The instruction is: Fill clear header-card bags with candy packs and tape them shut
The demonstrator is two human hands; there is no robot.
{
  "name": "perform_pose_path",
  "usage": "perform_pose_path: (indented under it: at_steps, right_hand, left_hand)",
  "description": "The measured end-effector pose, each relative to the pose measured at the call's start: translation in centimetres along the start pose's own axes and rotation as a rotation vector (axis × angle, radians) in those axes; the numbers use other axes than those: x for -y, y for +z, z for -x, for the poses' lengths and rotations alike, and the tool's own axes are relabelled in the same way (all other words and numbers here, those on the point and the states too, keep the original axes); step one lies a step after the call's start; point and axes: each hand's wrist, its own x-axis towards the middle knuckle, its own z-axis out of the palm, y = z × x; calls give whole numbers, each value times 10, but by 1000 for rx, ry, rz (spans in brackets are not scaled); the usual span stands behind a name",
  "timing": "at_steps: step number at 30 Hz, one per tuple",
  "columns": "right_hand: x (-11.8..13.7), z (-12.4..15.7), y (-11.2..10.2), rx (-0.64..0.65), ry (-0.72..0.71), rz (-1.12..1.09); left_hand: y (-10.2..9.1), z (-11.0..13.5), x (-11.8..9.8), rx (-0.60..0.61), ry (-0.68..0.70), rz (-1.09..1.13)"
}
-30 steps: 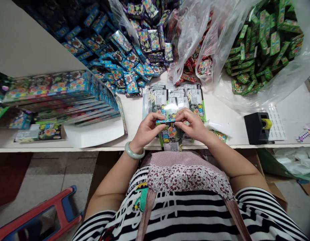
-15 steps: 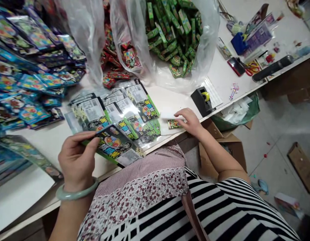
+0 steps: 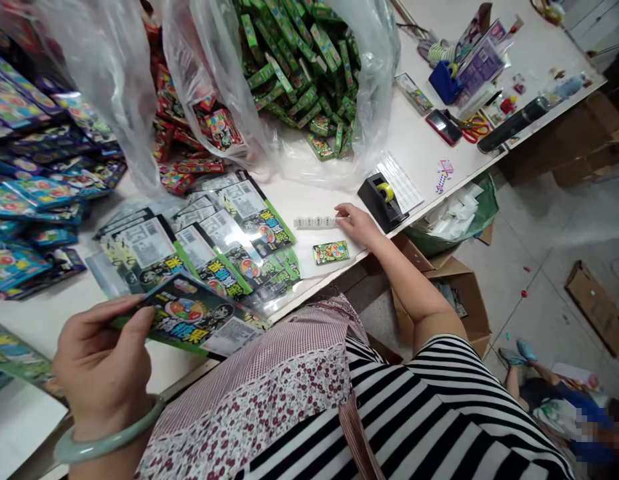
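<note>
Left hand (image 3: pixel 102 363), jade bangle (image 3: pixel 104 445) on its wrist, pinched a printed card pack (image 3: pixel 189 317) firmly between thumb and fingers, above the bench (image 3: pixel 424 153). Right hand (image 3: pixel 357 223) lay with its fingers curled, their tips at the end of a strip of small round labels (image 3: pixel 314 222) (flat, within easy reach); whether they pinched it could not be determined. A small green box (image 3: pixel 331 253) lay just below.

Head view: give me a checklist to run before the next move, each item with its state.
Left hand grips printed card: ok.
Right hand reaches label strip: ok.
Small green box lies flat, apart from the right hand: ok.
Tape dispenser stands upright, yellow roll loaded: ok.
Fanned cards overlap, not squared: not ok.
Printed card's reverse side: cannot tell.
</note>
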Motion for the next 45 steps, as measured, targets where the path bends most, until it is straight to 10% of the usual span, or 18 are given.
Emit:
perform_pose_path:
  at_steps: [14,25,36,41,45]
  right_hand:
    - [-11,-20,7,-140,216,-65]
    - [3,-14,0,-107,51,322]
    - [4,-17,-22,-158,150,140]
    - [77,-18,-38,-341,-101,-150]
    - [180,-14,-22,168,-420,-353]
  left_hand:
    - [2,2,-5,18,-15,-14]
    - [0,1,6,28,-2,-28]
    - [2,0,4,44,26,7]
    - [5,2,2,133,86,88]
    - [10,4,-5,263,185,134]
